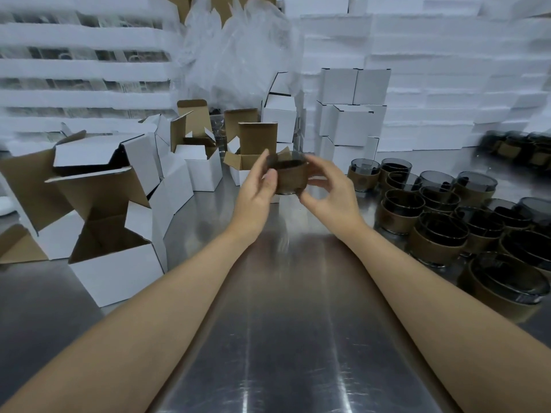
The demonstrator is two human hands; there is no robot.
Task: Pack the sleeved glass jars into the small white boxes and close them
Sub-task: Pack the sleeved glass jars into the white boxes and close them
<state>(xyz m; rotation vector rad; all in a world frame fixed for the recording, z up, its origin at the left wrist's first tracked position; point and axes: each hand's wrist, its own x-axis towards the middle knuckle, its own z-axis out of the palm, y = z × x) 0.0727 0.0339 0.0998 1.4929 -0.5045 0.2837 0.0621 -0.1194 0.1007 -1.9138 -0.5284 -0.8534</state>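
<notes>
**Jar Held, Box Waiting**

The table (283,338) carries open boxes (119,263) at left and sleeved jars (447,216) at right; 1 open box (247,166) stands just behind the hands; 1 jar (290,177) is held above the table, left hand (256,192) curled round one side, right hand (331,192) pinching the other. Step: loading; next, likely, lower it upright into that box.

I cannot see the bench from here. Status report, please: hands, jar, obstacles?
Left hand and right hand both grip one sleeved jar, above the table. Open box right behind it, lid up. Nothing seen between them.
</notes>
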